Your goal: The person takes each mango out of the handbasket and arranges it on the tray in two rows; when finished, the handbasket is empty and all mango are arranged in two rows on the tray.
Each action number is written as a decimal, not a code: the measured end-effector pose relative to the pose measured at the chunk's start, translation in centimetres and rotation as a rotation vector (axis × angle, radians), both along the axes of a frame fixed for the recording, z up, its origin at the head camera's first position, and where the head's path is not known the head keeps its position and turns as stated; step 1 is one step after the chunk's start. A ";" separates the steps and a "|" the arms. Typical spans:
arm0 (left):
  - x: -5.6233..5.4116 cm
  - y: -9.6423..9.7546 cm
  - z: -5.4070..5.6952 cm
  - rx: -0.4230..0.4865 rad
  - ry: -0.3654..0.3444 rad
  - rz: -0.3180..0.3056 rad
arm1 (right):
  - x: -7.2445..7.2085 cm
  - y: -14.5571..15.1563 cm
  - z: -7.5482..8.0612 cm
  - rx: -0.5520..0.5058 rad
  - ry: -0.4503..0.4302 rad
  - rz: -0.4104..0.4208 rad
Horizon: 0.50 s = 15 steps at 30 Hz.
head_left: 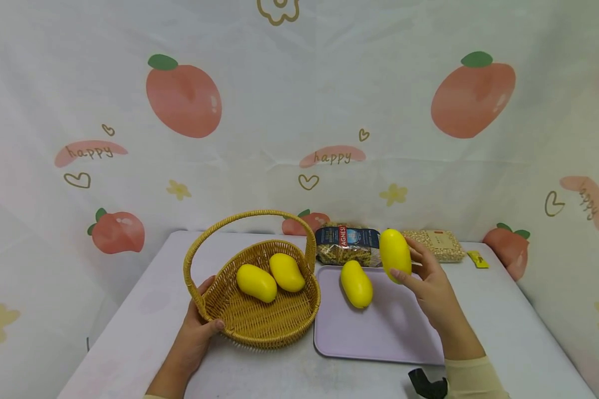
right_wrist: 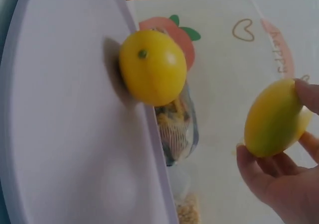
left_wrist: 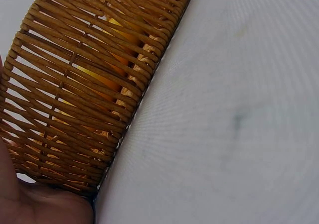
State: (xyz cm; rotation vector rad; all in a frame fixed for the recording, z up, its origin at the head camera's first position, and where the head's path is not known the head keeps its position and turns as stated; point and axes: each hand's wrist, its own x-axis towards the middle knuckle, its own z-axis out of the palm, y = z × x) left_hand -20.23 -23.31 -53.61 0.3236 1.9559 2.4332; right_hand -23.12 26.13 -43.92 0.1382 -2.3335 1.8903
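Note:
A wicker basket (head_left: 259,327) with a tall arched handle stands at the left of the table, two yellow mangoes (head_left: 257,283) inside it. My left hand (head_left: 196,332) grips the basket's left rim, the thumb over its front edge. In the left wrist view the woven side (left_wrist: 75,69) fills much of the picture, and yellow shows through its gaps. Above the lilac tray (head_left: 379,338) my right hand (head_left: 431,285) holds a yellow mango (head_left: 395,256) between thumb and fingers. Another mango (head_left: 356,284) lies on the tray, at its left part.
Behind the tray lie a pasta bag (head_left: 348,244) and a bag of pale grains (head_left: 439,245). A small yellow packet (head_left: 477,259) is farther right. Near my right sleeve is a black object (head_left: 427,383). A printed cloth hangs behind the table.

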 end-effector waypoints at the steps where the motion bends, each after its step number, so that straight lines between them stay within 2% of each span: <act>1: 0.0 0.0 0.0 0.000 -0.002 0.000 | -0.1 0.1 -0.1 0.022 -0.016 -0.013; 4: 0.0 0.0 0.1 -0.010 -0.011 0.005 | -0.4 0.5 -0.7 0.091 -0.065 -0.044; 10: 0.0 -0.1 0.1 -0.022 -0.030 0.010 | -0.9 0.8 -1.5 0.197 -0.143 -0.053; 15: 0.1 -0.1 0.1 -0.027 -0.029 0.018 | -1.5 1.3 -2.7 0.291 -0.151 -0.040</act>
